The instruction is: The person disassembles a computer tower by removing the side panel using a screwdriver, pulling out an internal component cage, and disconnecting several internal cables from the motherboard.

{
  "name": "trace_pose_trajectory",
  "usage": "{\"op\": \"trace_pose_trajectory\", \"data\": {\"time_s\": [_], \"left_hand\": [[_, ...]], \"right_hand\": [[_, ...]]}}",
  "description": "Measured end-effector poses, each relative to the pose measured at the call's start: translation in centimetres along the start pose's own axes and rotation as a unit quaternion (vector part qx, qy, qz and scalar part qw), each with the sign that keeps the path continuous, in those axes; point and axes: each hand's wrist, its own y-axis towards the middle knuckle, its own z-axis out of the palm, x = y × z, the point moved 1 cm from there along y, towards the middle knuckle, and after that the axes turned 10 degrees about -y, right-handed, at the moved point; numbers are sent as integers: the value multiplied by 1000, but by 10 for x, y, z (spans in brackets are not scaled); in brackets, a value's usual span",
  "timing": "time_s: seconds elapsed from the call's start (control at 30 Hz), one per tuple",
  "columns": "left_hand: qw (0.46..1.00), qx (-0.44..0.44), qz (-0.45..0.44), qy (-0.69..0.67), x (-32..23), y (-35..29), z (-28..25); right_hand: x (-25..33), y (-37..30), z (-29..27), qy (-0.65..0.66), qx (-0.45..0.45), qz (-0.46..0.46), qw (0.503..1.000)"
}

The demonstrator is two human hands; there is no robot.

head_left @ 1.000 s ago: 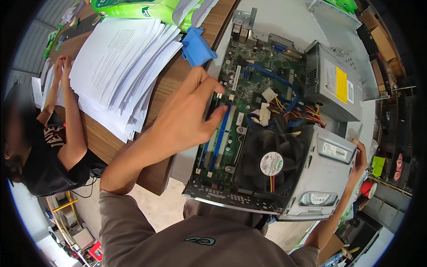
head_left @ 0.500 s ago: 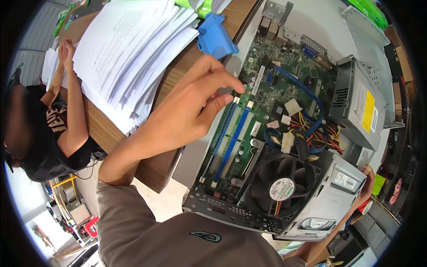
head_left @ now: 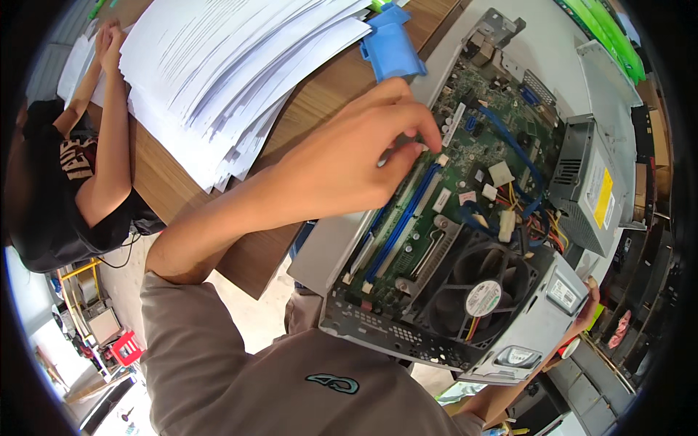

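Observation:
An opened desktop computer [head_left: 520, 356] lies before me with its motherboard [head_left: 476, 156] exposed. My left hand [head_left: 378, 149] reaches over the board, thumb and forefinger pinched around the small white latch at the far end of the left memory slot. Beside it runs a blue memory slot [head_left: 407, 221] with a white latch of its own. My right hand [head_left: 590, 301] grips the right side of the metal case; most of it is hidden behind. Nearest me is a black fan [head_left: 465, 291], with coloured power wires [head_left: 527, 200] behind it and a silver power supply [head_left: 592, 174] farther right.
A thick paper stack [head_left: 233, 80] lies on the wooden desk [head_left: 254, 254] at the left, with a blue plastic part [head_left: 392, 47] beside it. Another person [head_left: 65, 182] sits at the far left, hands clasped on the desk. Cluttered shelving [head_left: 643, 283] stands at the right.
My left hand has moved right, closing thumb and forefinger into a pinch at the slot's far end. In view, the computer has shifted slightly right. My right hand keeps hold of the case.

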Motion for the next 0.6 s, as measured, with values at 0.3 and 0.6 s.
{"op": "trace_pose_trajectory", "data": {"time_s": [0.3, 0.6], "left_hand": [[997, -15, 64, 38, 7, -3, 7], [955, -55, 260, 134, -15, -7, 17]], "right_hand": [[-8, -2, 7, 4, -1, 2, 1000], [5, 5, 8, 25, 35, -4, 999]]}}
